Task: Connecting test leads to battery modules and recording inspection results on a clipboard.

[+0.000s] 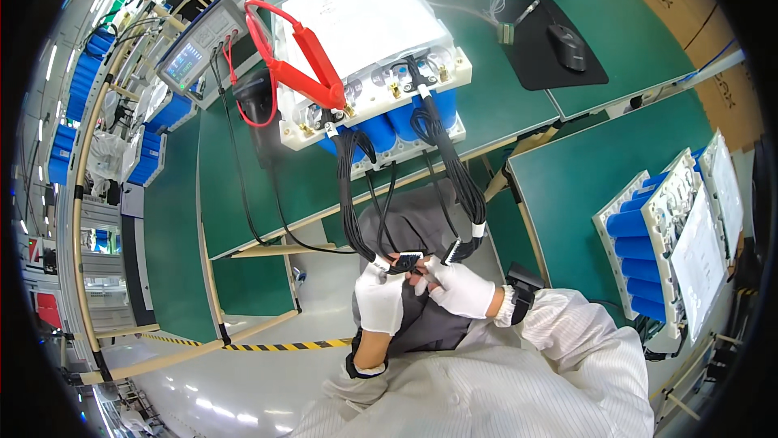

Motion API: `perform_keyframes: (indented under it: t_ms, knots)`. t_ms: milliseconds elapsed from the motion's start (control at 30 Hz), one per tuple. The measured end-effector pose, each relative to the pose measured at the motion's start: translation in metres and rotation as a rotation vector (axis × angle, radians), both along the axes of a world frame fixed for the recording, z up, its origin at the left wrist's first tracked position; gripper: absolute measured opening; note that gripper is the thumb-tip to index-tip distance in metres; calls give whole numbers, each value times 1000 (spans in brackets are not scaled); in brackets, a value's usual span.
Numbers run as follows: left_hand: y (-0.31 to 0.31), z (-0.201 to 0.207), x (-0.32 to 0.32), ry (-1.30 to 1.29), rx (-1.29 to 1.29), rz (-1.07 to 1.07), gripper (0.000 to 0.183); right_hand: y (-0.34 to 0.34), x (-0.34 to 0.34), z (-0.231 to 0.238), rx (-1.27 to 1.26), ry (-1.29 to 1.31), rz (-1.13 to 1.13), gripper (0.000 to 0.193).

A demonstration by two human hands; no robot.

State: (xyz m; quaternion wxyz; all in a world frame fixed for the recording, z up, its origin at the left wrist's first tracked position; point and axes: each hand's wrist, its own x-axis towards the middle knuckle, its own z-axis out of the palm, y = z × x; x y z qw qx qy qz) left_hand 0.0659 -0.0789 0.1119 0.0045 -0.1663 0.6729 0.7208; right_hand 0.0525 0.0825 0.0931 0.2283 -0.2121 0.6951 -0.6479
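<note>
In front of my lap, my left hand (379, 302), in a white fingerless glove, grips a black cable connector (408, 261) at the end of one black wire bundle (347, 203). My right hand (463, 290), gloved the same way, has its fingers drawn together beside that connector; what they pinch is too small to tell. A second black connector (458, 251) hangs from another wire bundle (455, 162) just above my right thumb. Both bundles come down from a battery pack (458, 69) with blue cells and a white top cover. A red clip (312, 65) is attached at its front edge.
A bench meter (198, 45) with a lit screen stands left of the pack, its leads running to it. A mouse (566, 47) lies on a black pad (531, 65). More blue-celled packs (640, 252) stand on the right table (559, 170). Cartons (668, 0) are stacked behind.
</note>
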Motion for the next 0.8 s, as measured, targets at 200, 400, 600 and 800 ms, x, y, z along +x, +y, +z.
perform_keyframes:
  t_ms: [200, 400, 600, 800]
  knots:
    - [4, -3, 2, -64, -14, -59, 12, 1, -1, 1, 47, -13, -11, 38]
    - [2, -7, 1, -42, 102, -42, 11, 2, 1, -3, 93, -84, -67, 37]
    - [-7, -4, -5, 46, 72, 73, 10, 1, -1, -2, -60, -228, -276, 30]
    - [1, 2, -3, 44, 45, 108, 6, 4, -4, 2, -182, -409, -278, 19]
